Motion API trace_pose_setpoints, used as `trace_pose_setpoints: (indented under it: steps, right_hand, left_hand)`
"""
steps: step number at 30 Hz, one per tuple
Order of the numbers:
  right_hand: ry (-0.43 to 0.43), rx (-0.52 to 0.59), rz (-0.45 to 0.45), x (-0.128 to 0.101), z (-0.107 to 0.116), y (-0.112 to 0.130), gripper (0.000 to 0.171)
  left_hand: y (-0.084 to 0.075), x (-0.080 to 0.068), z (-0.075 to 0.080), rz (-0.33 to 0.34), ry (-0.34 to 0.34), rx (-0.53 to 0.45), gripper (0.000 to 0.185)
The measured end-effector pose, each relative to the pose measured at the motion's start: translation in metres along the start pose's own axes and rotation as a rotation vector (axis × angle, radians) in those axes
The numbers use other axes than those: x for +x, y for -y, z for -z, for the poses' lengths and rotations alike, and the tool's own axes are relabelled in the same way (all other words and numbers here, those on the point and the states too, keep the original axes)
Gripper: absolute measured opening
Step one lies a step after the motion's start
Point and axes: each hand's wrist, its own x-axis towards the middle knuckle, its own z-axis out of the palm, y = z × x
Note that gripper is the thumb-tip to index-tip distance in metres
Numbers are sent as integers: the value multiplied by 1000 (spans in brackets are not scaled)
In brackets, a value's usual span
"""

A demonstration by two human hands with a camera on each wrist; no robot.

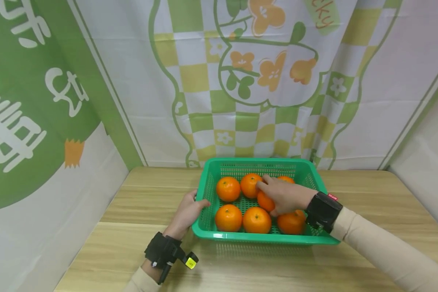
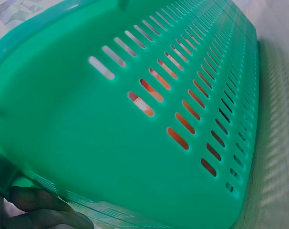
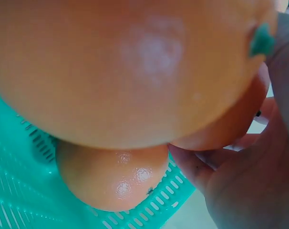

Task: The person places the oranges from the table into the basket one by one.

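A green plastic basket (image 1: 266, 237) with slotted walls stands on the table and holds several oranges. At its left end my left hand (image 1: 186, 213) grips the rim, thumb over the top; in the left wrist view its fingers (image 2: 44, 210) show beside the outer wall. My right hand (image 1: 287, 195) reaches into the basket with fingers and thumb around an orange (image 1: 265, 201) near the middle. In the right wrist view that orange (image 3: 230, 126) is partly hidden behind a nearer orange (image 3: 135, 71). Under my right forearm side lies the front right orange (image 1: 290, 223).
Two oranges stand at the left, back (image 1: 228, 189) and front (image 1: 228, 218). Another orange (image 1: 257, 220) lies front middle, one (image 1: 250, 184) back middle, and one (image 1: 286, 179) back right behind my hand. The wooden table (image 1: 142, 227) meets a printed curtain (image 1: 255, 134) behind.
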Motion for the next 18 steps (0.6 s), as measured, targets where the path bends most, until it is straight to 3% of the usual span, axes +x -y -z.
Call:
trace_pose_setpoints:
  steps: [8,18]
  right_hand:
    - [16,-87,2,0,-7,-4,71]
    - [57,-83,-14,5,-11,-5,71]
  left_hand:
    - [0,1,-2,6,-1,2,52]
    - [0,0,-2,12,-3,-18,52]
